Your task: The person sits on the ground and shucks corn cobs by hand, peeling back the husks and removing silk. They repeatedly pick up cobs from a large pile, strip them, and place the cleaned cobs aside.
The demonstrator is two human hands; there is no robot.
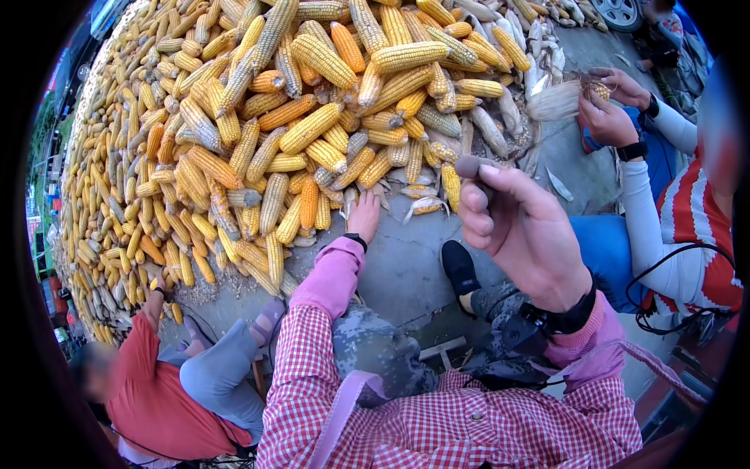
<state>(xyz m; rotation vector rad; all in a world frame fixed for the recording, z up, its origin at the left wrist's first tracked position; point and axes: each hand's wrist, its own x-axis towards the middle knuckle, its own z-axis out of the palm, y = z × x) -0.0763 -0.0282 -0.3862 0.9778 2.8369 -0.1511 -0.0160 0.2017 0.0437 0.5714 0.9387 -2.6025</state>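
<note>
My left hand [365, 216] reaches to the near edge of a big heap of yellow corn cobs [312, 129]. Its fingers are stretched out and touch pale husk bits at the foot of the heap; the fingertips are partly hidden. Raised over the ground to the right, my right hand [525, 230] has curled fingers, thumb against the index finger. A small dark grey piece [469, 166] shows at those fingertips; whether it is held or worn on a finger I cannot tell. Near this hand, a cob with some husk [426, 205] lies at the heap's edge.
At right, a co-worker's hands [609, 109] hold a partly husked corn cob [600, 89] with pale husk [553, 102] trailing left. Another person in a red top [156, 399] sits at lower left, one hand at the heap. Loose husks [559, 184] lie on the grey ground [406, 262].
</note>
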